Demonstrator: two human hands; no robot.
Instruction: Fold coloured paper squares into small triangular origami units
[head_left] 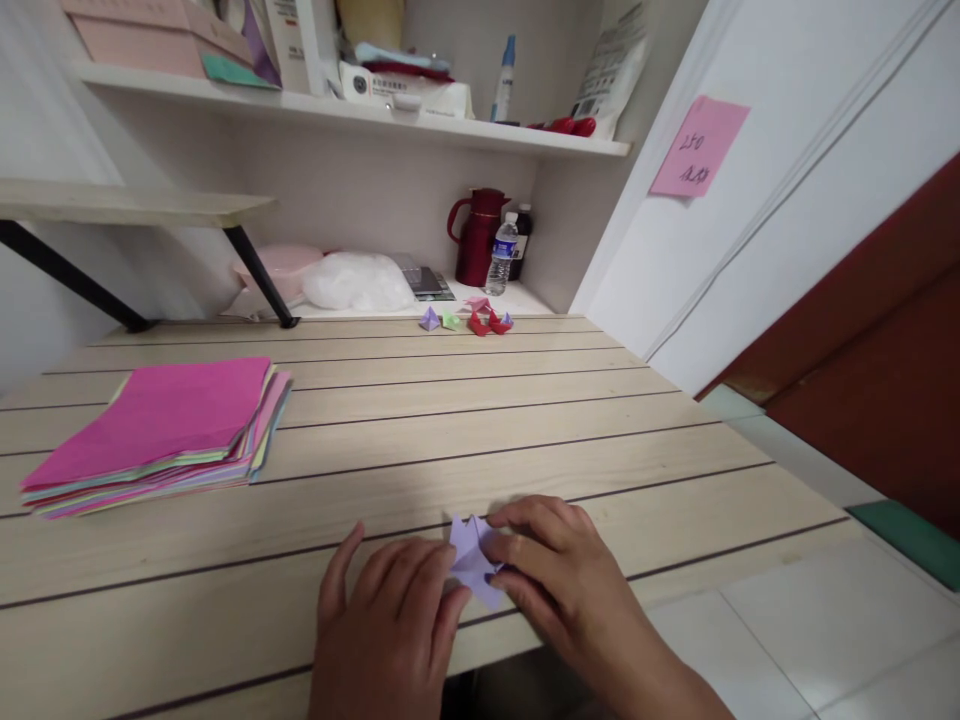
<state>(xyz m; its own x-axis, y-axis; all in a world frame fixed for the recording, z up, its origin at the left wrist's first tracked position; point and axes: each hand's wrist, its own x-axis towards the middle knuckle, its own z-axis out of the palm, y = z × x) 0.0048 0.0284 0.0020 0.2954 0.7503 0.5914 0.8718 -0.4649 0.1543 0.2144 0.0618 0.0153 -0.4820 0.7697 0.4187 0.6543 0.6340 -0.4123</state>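
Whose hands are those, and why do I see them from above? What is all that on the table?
The camera sits on a person's head, looking down, so you see their own bare hands. The left hand rests against a small lilac folded paper; the right hand pinches it. Under them is a pale wooden table. On its left lies a stack of coloured paper, pink on top. Far back sit tiny folded paper shapes, a red jug and a water bottle.

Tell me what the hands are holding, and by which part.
A lilac folded paper on the table: the right hand pinches its right side, the left hand presses fingertips on its left edge.
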